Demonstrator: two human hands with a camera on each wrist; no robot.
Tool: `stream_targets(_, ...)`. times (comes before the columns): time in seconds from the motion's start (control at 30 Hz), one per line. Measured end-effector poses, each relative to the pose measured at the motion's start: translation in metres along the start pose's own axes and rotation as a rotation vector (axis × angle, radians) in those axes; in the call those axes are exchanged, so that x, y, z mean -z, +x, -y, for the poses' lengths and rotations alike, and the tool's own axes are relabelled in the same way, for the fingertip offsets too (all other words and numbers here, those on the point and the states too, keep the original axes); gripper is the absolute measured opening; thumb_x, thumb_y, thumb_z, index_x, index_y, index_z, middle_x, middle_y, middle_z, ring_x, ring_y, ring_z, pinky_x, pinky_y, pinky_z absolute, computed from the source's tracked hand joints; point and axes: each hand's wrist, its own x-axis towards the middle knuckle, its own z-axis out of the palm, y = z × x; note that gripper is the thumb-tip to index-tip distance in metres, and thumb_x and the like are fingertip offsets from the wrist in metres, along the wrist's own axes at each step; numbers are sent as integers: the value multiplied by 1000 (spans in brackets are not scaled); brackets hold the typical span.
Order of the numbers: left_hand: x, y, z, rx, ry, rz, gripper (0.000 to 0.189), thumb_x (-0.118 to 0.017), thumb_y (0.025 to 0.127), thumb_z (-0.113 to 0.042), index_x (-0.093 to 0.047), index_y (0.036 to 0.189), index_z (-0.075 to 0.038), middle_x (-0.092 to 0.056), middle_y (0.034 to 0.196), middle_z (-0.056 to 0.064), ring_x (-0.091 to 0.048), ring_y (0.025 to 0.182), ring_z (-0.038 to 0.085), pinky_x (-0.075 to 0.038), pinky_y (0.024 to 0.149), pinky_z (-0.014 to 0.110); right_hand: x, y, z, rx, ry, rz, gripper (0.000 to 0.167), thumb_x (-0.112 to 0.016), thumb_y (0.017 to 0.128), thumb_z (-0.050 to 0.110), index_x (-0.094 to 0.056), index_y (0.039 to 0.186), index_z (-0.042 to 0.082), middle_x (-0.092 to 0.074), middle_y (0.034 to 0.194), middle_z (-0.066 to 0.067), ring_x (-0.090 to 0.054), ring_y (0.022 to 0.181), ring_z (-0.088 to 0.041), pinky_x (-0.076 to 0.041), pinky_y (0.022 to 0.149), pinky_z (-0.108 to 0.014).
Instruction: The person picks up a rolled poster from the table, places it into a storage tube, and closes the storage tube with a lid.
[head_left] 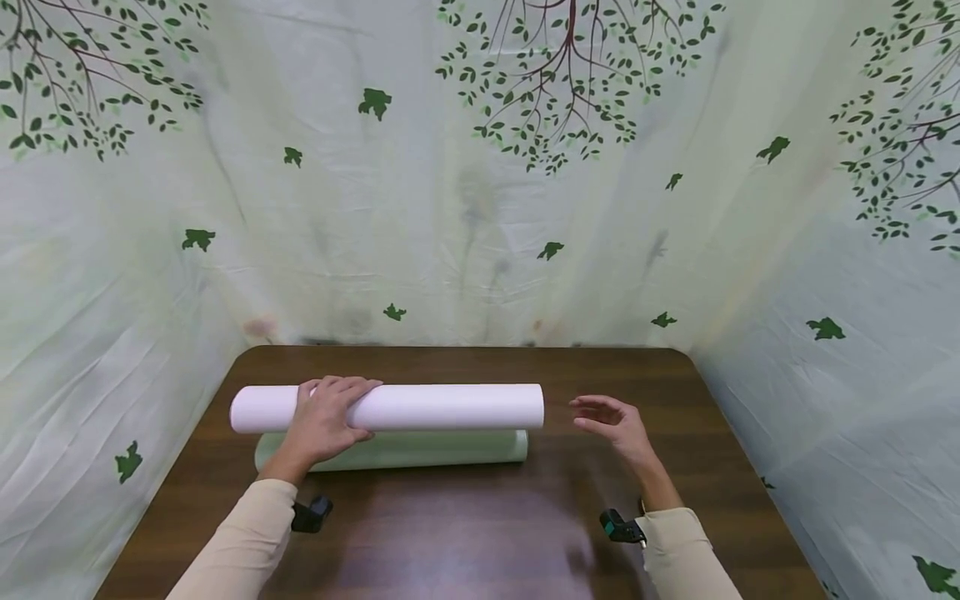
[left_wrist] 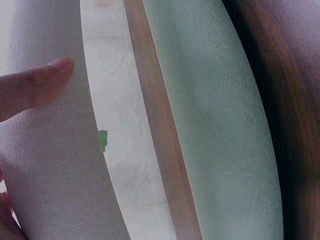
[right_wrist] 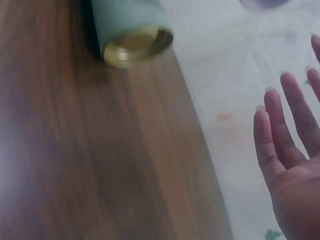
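My left hand [head_left: 327, 419] grips a white wallpaper-like roll [head_left: 450, 407] near its left part, thumb on the near side and fingers over the top. In the left wrist view the roll's fine-textured surface [left_wrist: 60, 165] shows under the thumb, and a gap parts it from the pale green roll [left_wrist: 220, 120]. That green roll [head_left: 420, 450] lies on the table, lower and nearer than the white one. Off the white roll's right end, my right hand [head_left: 611, 423] is held in the air with loosely bent fingers, touching nothing. The right wrist view shows the green roll's hollow end [right_wrist: 137, 47].
A dark brown wooden table [head_left: 615, 375] bears the green roll. Behind it and on both sides hangs a pale curtain [head_left: 465, 208] printed with leaves and branches. Small black devices sit at the left wrist [head_left: 311, 514] and the right wrist [head_left: 622, 527].
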Motion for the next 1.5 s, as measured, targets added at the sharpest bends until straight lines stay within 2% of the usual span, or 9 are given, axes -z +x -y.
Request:
stream_targets(0.13, 0, 0, 0, 1, 0, 2, 71, -91, 59, -22, -64, 124, -14, -65, 118, 9, -55, 108, 34, -27, 93, 59, 18, -8, 0, -8, -90, 0, 38, -71, 83, -2, -58, 117, -14, -64, 113, -26, -65, 101, -29, -54, 79, -27)
stream_targets(0.3, 2, 1, 0, -5, -3, -5, 71, -91, 58, -22, -64, 124, -14, -66, 118, 9, -55, 107, 35, -27, 92, 59, 39, -18, 5, -23, -203, 45, 40, -72, 84, 1, -58, 119, -12, -68, 110, -5, -67, 97, -20, -53, 79, -24)
stream_targets(0.4, 3, 1, 1, -2, -2, -7, 71, -91, 58, -22, -64, 123, -14, -66, 118, 9, -54, 107, 35, -27, 92, 59, 50, -24, 5, -31, -266, 78, 41, -72, 84, 3, -58, 120, -10, -67, 112, -2, -65, 98, -11, -52, 81, -23)
stream_targets(0.63, 3, -3, 3, 4, 10, 0, 70, -91, 58, -23, -65, 123, -14, -66, 118, 9, -55, 108, 35, -28, 92, 58, 73, -36, -5, -70, -387, 150, 44, -73, 84, 6, -58, 122, -10, -61, 120, -26, -60, 104, -5, -51, 83, -27)
stream_targets(0.83, 4, -5, 5, 5, 17, -1, 71, -91, 58, -24, -64, 124, -14, -65, 119, 9, -55, 108, 35, -28, 92, 58, 89, -49, -14, -168, -488, 222, 47, -74, 84, 14, -58, 124, -5, -58, 124, -26, -56, 114, -37, -46, 91, -53)
stream_targets(0.93, 4, -5, 4, 6, 9, 0, 70, -90, 59, -23, -64, 124, -14, -66, 118, 9, -54, 108, 35, -28, 92, 58, 96, -57, -19, -212, -509, 264, 49, -73, 85, 16, -56, 125, -6, -56, 125, -26, -50, 116, -47, -43, 91, -58)
stream_targets(1.07, 2, -4, 1, -3, -1, 6, 69, -90, 59, -24, -65, 123, -15, -66, 117, 8, -55, 107, 34, -28, 92, 58, 106, -70, -26, -285, -543, 303, 52, -74, 84, 18, -53, 126, -5, -55, 124, -23, -51, 112, -41, -44, 88, -53)
stream_targets(1.27, -1, -1, -1, -21, 12, -17, 70, -90, 57, -25, -65, 121, -15, -66, 116, 8, -56, 105, 33, -28, 91, 58, 116, -81, -32, -336, -562, 387, 56, -78, 79, 18, -50, 123, -4, -48, 103, -14, -47, 90, -23, -41, 75, -36)
stream_targets(1.5, -1, 0, 0, -10, 17, 4, 69, -90, 59, -25, -65, 122, -15, -66, 117, 9, -55, 106, 34, -28, 92, 59, 113, -90, -36, -427, -720, 404, 61, -85, 69, 30, -51, 116, 11, -48, 96, -5, -44, 89, -20, -25, 73, -46)
